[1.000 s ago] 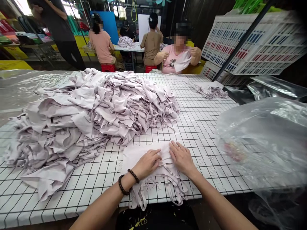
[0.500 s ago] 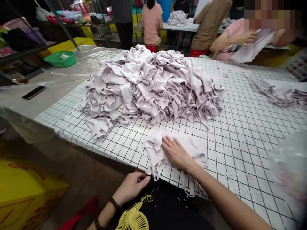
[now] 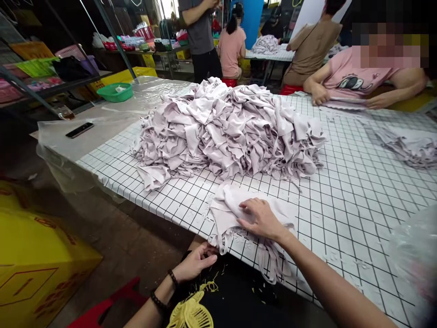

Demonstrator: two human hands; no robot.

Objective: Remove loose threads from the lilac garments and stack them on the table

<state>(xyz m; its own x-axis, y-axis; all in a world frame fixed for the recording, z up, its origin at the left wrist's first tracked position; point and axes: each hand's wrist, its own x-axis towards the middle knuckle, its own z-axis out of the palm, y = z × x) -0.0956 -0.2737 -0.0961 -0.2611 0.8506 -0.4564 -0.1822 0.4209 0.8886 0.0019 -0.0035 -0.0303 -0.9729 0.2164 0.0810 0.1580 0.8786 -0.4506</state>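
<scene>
A folded pale lilac garment (image 3: 228, 207) lies at the near edge of the gridded table (image 3: 341, 200), its straps hanging over the edge. My right hand (image 3: 261, 218) lies flat on it with fingers stretched out. My left hand (image 3: 196, 263), with bead bracelets on the wrist, is below the table edge with its fingers curled by the hanging straps; what it grips is unclear. A big heap of the same lilac garments (image 3: 228, 130) rises just behind.
A person in a pink shirt (image 3: 358, 75) works across the table, beside a smaller garment stack (image 3: 409, 143). Other people sit or stand behind. A phone (image 3: 79, 130) and green basin (image 3: 114, 92) rest on plastic sheeting at left. A yellow box (image 3: 37, 269) stands at lower left.
My left hand left the garment and dropped below the table edge. My view swung left, and my right hand stays pressed on the folded garment.
</scene>
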